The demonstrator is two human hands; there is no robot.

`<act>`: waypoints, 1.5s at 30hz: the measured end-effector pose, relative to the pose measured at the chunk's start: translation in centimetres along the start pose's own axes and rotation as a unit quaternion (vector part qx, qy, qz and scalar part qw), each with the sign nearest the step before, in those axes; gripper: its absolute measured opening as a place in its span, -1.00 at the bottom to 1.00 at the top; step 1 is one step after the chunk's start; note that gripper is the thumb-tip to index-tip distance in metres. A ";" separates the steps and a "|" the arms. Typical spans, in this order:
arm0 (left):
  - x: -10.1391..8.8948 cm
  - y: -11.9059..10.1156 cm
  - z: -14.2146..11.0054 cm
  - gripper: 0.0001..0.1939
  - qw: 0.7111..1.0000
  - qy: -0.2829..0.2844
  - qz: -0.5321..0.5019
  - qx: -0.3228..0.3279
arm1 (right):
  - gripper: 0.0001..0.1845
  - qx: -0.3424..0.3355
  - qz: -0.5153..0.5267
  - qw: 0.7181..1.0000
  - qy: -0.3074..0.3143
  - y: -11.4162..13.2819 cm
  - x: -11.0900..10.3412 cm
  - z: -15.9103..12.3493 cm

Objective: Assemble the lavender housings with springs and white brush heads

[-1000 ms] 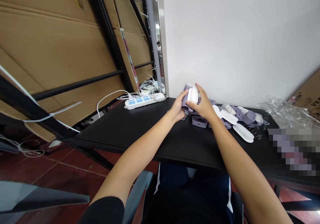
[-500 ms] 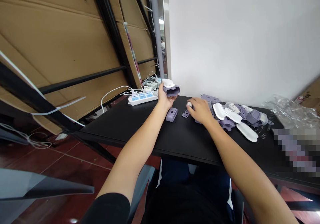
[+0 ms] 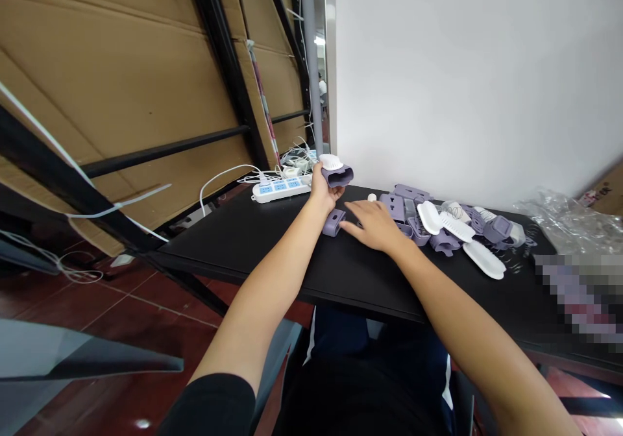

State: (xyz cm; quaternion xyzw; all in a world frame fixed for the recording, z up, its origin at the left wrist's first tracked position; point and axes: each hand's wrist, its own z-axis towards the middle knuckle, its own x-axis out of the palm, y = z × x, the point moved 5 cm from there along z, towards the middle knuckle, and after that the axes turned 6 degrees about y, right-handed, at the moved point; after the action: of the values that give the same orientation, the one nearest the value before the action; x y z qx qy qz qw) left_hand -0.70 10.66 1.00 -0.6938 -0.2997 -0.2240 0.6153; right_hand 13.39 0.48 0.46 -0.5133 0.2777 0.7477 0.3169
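**Lilac housing gripped in the left hand [image 3: 322,191], right hand [image 3: 374,226] low over the black surface [image 3: 350,280]**

The lilac housing [image 3: 339,176] is being held up off the surface, with a white cap [image 3: 331,161] seated on its far end, and the left-hand fingers [image 3: 337,191] are wrapped closed beneath it. The right-hand fingers [image 3: 355,217] are kept open and flat, with nothing gripped. Just beyond their tips, toward the left, a small lilac block [image 3: 333,222] is lying directly below the left hand, its long axis slanting from near left to far right. Neither hand can be said for certain to be touching it. A small white knob [image 3: 372,197] is seen past the right hand, and a heap of lilac and white parts [image 3: 440,225] is banked to the right. Open surface is left toward the near edge, while the far edge is close behind the block, with a power strip [image 3: 281,190] off to the far left.
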 end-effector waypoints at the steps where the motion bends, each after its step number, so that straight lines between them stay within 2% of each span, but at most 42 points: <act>1: -0.2 -0.1 0.2 -0.55 1.000 -0.004 0.024 -0.005 | -0.44 0.032 -0.006 0.999 -0.013 -1.1 -0.6 -0.1; 4: -1.0 -0.3 1.1 -0.60 0.995 -0.010 0.093 -0.036 | -0.57 0.130 -0.050 0.990 -0.031 -4.2 -1.8 -0.7; 7: -2.1 -0.3 2.0 -0.65 0.982 -0.019 0.180 -0.047 | -0.60 0.155 -0.096 0.983 -0.017 -5.2 -1.8 -1.1; 12: -3.6 0.0 2.7 -0.79 0.954 -0.031 0.296 -0.018 | -0.64 0.089 -0.135 0.987 0.006 -3.0 -0.1 -0.9; 15: -3.9 0.2 2.7 -0.84 0.932 -0.029 0.361 -0.008 | -0.65 0.066 -0.156 0.985 0.044 -1.7 0.9 -0.8; 20: -3.6 -1.3 1.4 -0.82 0.881 -0.070 0.463 0.067 | -0.63 0.045 -0.175 0.978 0.105 -0.3 1.3 -0.7; 22: -2.6 -2.3 0.3 -0.83 0.848 -0.083 0.504 0.140 | -0.62 0.052 -0.178 0.976 0.114 0.1 1.0 -0.6; 24: -0.5 -3.2 -1.2 -0.79 0.750 -0.069 0.600 0.268 | -0.60 0.059 -0.176 0.975 0.118 0.5 0.7 -0.7; 25: 0.6 -3.1 -1.8 -0.76 0.712 -0.047 0.634 0.299 | -0.60 0.061 -0.174 0.975 0.121 0.7 0.6 -0.7; 26: 1.5 -2.9 -2.3 -0.73 0.684 -0.018 0.653 0.323 | -0.59 0.062 -0.172 0.975 0.124 0.8 0.4 -0.7; 28: 3.0 -2.0 -2.9 -0.69 0.662 0.037 0.664 0.346 | -0.58 0.066 -0.167 0.975 0.130 0.9 0.3 -0.8; 31: 4.0 -0.7 -3.5 -0.69 0.656 0.084 0.662 0.353 | -0.60 0.076 -0.161 0.975 0.135 0.6 0.2 -0.9; 36: 4.2 0.8 -3.7 -0.71 0.669 0.113 0.660 0.322 | -0.61 0.074 -0.135 0.980 0.129 0.4 0.2 -0.9; 41: 3.6 0.1 -3.7 -0.70 0.692 0.057 0.648 0.312 | -0.57 0.082 -0.119 0.985 0.089 0.3 0.5 -1.1; 45: 3.5 -0.2 -3.7 -0.71 0.701 0.045 0.644 0.304 | -0.56 0.097 -0.123 0.982 0.108 -0.3 1.4 -1.0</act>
State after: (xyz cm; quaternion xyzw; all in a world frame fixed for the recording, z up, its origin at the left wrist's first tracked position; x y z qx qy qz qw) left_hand 1.91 7.55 3.99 -0.4819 0.1959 0.2992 0.7999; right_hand 13.81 0.16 -1.25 -0.5876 0.3164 0.6128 0.4232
